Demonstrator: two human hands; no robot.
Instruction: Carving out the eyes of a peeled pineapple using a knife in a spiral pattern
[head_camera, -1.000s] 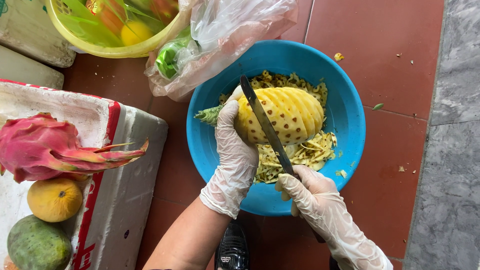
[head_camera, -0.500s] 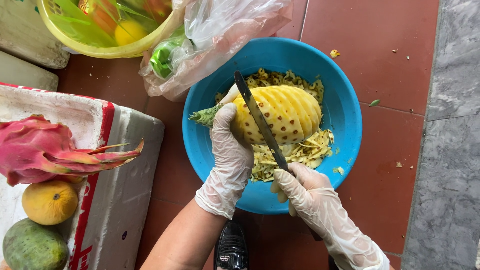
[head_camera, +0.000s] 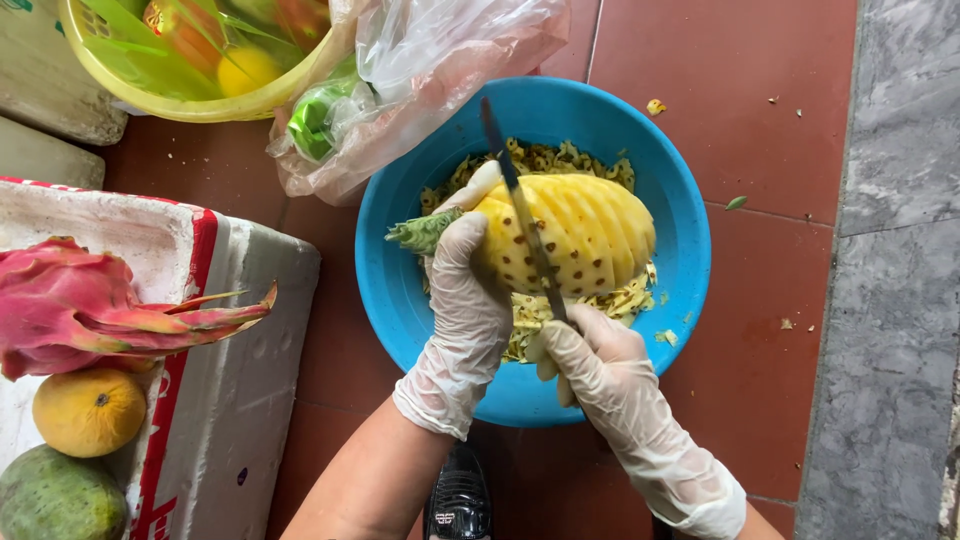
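A peeled yellow pineapple (head_camera: 590, 235) with brown eyes and cut grooves lies over a blue plastic basin (head_camera: 400, 290) full of peel scraps. My left hand (head_camera: 465, 300), in a clear glove, grips the pineapple's stem end beside its green crown stub (head_camera: 420, 232). My right hand (head_camera: 590, 360), gloved too, holds the handle of a long dark knife (head_camera: 515, 205). The blade lies diagonally across the fruit, tip pointing away from me.
A white foam box (head_camera: 240, 330) at left holds a pink dragon fruit (head_camera: 90, 305), an orange fruit (head_camera: 88, 410) and a green fruit (head_camera: 50, 500). A yellow basket (head_camera: 200, 100) and a clear plastic bag (head_camera: 430, 70) sit beyond the basin on red floor tiles. Grey stone runs along the right.
The knife blade has swung more upright across the pineapple and shifted toward the stem end. The pineapple has turned slightly in my left hand, showing more brown eyes.
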